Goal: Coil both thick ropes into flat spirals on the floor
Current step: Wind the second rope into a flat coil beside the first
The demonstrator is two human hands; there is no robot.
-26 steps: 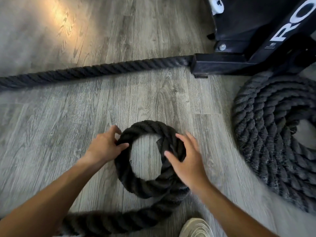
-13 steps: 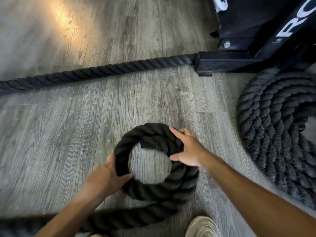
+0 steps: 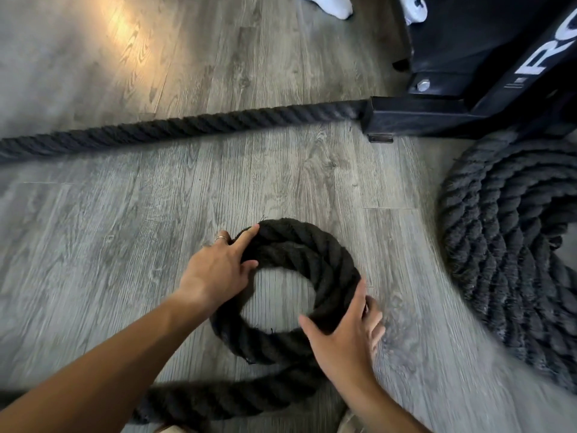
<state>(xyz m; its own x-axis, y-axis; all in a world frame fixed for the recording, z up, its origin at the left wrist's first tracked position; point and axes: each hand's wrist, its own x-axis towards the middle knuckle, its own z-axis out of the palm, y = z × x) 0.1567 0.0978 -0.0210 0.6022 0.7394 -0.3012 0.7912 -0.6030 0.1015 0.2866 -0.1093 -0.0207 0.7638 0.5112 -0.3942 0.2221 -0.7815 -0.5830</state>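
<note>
- A small coil of thick black rope lay flat on the grey wood floor, in the near middle, about two turns round an open centre.
- The left hand rested on the coil's far-left side, forefinger stretched along the outer turn, thumb on the inner edge, a ring on one finger.
- The right hand lay on the coil's near-right side, fingers spread and fairly straight, pressing the rope without closing round it.
- The rope's loose tail ran from the coil's near side off to the left.
- A straight stretch of rope crossed the far floor to a black frame.
- A larger finished coil lay at the right, well apart from the small one.
</note>
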